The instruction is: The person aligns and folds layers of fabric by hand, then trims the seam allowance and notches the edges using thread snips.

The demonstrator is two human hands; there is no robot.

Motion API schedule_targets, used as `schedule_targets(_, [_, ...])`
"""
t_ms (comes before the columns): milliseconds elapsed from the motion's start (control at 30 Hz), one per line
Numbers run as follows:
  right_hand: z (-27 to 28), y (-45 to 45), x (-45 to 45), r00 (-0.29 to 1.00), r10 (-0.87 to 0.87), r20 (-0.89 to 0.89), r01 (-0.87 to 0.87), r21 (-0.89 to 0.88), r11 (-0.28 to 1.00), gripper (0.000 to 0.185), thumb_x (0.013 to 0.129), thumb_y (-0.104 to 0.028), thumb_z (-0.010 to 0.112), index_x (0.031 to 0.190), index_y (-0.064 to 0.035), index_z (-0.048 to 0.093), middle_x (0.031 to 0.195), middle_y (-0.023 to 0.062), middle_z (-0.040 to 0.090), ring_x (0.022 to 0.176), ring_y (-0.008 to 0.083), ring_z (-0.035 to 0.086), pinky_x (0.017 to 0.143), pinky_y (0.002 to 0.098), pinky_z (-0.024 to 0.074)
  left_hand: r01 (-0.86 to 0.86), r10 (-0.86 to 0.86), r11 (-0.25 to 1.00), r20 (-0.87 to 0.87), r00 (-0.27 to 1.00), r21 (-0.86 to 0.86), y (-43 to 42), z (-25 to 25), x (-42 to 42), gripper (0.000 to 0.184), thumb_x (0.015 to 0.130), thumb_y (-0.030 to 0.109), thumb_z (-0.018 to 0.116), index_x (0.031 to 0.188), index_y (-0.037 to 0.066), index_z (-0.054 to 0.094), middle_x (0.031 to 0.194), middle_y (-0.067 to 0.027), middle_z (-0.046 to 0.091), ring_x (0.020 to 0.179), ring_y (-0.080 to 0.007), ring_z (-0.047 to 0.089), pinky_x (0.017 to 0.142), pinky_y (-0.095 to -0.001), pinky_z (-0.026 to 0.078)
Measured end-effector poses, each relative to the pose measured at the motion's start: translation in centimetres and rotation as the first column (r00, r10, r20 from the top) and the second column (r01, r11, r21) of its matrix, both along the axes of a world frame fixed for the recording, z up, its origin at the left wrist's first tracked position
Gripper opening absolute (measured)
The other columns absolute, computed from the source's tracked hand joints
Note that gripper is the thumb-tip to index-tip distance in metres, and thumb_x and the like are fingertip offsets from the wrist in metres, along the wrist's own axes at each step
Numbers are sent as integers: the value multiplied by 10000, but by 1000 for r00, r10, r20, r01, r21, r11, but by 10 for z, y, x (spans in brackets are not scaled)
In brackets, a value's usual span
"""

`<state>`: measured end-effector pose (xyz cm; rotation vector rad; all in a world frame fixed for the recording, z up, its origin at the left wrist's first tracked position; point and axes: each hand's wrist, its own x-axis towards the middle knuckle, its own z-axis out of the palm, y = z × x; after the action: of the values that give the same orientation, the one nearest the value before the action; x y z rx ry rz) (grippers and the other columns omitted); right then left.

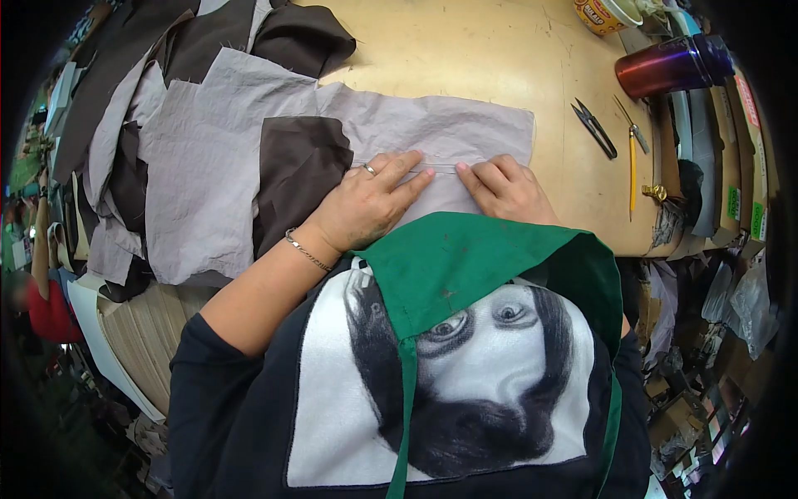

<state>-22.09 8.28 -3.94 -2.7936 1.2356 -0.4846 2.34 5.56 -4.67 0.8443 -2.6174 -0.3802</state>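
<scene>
- One bare left hand (378, 195) rests palm down, fingers loosely spread and fairly straight, flat on the cloth with nothing visible in its grasp.
- Bare right hand (509, 190), fingers bent inward, tips down on the cloth; whether it pinches any, I cannot tell.
- Pale lilac-grey woven cloth (465, 125) lies beneath both hands, a thin straight line running between their fingertips.
- Dark brown fabric piece (303, 158), just left of the left hand.
- Black metal snips (594, 129), then a slim yellow pencil (632, 176), right of the right hand.
- Shiny purple-blue bottle (665, 68), farther beyond it.
</scene>
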Motion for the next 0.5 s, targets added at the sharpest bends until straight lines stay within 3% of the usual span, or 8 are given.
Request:
schedule_targets(67, [-6, 1, -7, 999, -16, 35, 15, 34, 999, 431, 712, -198, 589, 1106, -26, 625, 956, 52, 550, 905, 219, 531, 704, 335, 478, 20, -21, 1000, -61, 998, -13, -1, -5, 1, 426, 781, 125, 642, 1203, 108, 591, 1311, -123, 497, 1121, -297, 545, 883, -379, 489])
schedule_targets(133, [-11, -7, -13, 994, -37, 98, 27, 105, 994, 402, 723, -175, 612, 1108, -60, 633, 980, 62, 563, 927, 230, 532, 712, 344, 478, 33, -32, 998, 15, 999, -54, 0, -2, 0, 412, 796, 151, 637, 1202, 101, 590, 1340, -121, 479, 1191, -306, 503, 934, -414, 458])
schedule_targets(233, [4, -35, -9, 912, -200, 359, 157, 146, 977, 335, 768, -190, 650, 1091, -102, 650, 1014, 63, 580, 954, 254, 535, 772, 384, 462, 33, -31, 999, 91, 995, -15, 1, -3, 1, 400, 825, 202, 623, 1218, 135, 587, 1389, -110, 436, 1276, -312, 430, 989, -461, 412])
schedule_targets(333, [5, -66, 7, 898, -323, 300, 293, 142, 946, 228, 780, -177, 699, 977, -67, 663, 919, 82, 609, 894, 272, 555, 793, 382, 450, 17, -27, 997, 137, 990, 75, 4, 3, 1, 394, 853, 252, 604, 1244, 213, 582, 1438, -103, 376, 1345, -309, 342, 1030, -496, 363])
schedule_targets(433, [5, -93, 3, 954, -299, 1, 256, 514, 819, 218, 796, -301, 683, 907, -115, 672, 915, 27, 625, 957, 263, 542, 846, 431, 411, 9, -34, 987, 157, 987, 158, 2, 7, 3, 396, 866, 298, 591, 1261, 293, 572, 1480, -106, 310, 1392, -304, 258, 1059, -527, 317])
schedule_targets(500, [2, -96, 5, 952, -306, 13, 264, 471, 842, 197, 788, -295, 689, 874, -120, 665, 881, 26, 629, 956, 258, 540, 830, 422, 416, 8, -39, 979, 150, 988, 202, 3, 6, 4, 394, 873, 320, 584, 1266, 320, 568, 1497, -110, 284, 1407, -310, 226, 1067, -541, 300])
